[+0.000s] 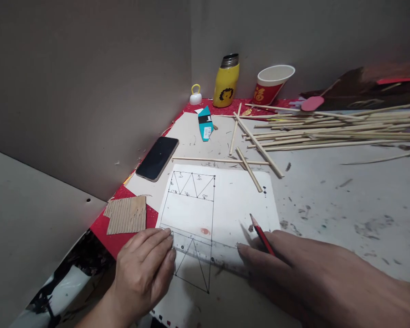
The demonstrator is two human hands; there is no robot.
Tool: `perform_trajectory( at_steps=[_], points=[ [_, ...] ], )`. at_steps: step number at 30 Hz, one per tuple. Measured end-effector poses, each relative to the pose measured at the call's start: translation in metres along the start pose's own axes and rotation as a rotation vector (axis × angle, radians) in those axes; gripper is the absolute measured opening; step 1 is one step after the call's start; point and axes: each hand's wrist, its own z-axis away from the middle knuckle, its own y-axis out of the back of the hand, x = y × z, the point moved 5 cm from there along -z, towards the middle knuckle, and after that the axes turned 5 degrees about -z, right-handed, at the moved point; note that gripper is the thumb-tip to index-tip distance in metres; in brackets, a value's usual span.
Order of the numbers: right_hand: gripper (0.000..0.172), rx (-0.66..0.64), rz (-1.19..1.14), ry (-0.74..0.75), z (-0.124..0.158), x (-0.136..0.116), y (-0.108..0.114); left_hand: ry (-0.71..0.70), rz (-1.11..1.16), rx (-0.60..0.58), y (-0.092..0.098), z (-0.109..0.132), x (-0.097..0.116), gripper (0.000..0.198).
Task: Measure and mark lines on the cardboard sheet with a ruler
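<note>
A clear ruler (225, 252) lies across a white sheet of paper (246, 196) that bears pencil-drawn lines, triangles and small numbers. My left hand (145, 264) is closed at the ruler's left end, its fingers together and pressing it to the paper. In my right hand (304, 269) is a red and black pencil (262, 234), its sharpened tip pointing up and away from me, apart from the sheet. A finger of that hand touches the ruler's right part. Through the ruler a drawn triangle shows, and the right palm is hidden.
Thin wooden sticks (328, 132) lie in a bundle at the right, with several loose near the paper. A phone (158, 158), corrugated cardboard (128, 215) and a teal piece (205, 124) lie leftward. A yellow bottle (226, 82) and paper cup (273, 84) stand behind.
</note>
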Motion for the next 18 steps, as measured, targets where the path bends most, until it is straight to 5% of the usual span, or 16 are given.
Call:
perform_trajectory(
  at_steps=[11, 16, 18],
  points=[
    [0.033, -0.212, 0.083, -0.106, 0.005, 0.006, -0.007, 0.023, 0.041, 0.019, 0.001, 0.001, -0.001, 0.028],
    [0.013, -0.216, 0.201, 0.125, 0.005, -0.003, -0.005, 0.042, 0.083, 0.073, 0.005, -0.001, -0.001, 0.028],
    [0.019, -0.198, 0.213, 0.226, 0.006, -0.008, -0.003, 0.080, 0.109, 0.142, 0.009, 0.000, -0.004, 0.031]
  ],
)
